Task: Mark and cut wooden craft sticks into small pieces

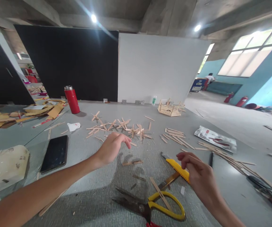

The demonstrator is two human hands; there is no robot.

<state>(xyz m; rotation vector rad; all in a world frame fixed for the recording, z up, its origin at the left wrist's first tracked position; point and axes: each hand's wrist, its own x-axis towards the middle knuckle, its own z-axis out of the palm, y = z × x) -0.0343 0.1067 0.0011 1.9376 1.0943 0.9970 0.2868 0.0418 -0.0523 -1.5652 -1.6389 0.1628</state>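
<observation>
My left hand (113,147) hovers over the table, fingers bent loosely downward, with nothing visible in it. Just beyond it lie several small star-shaped pieces of crossed wooden sticks (123,124). Below its fingertips, a short stick piece (132,163) with another across it rests on the tabletop. My right hand (198,171) is held above a yellow utility knife (177,167), its fingers loosely curled and no object showing between them; the palm side is hidden. Nearer me are scissors with yellow handles (142,206) and a flat wooden stick (161,193) lying across them.
Loose sticks (176,136) and a silver packet (216,138) lie at right, with a stick-built frame (171,108) behind. A phone (55,153), a red bottle (72,100) and a wrapped pack (6,167) are at left. Upright panels (159,69) border the far edge.
</observation>
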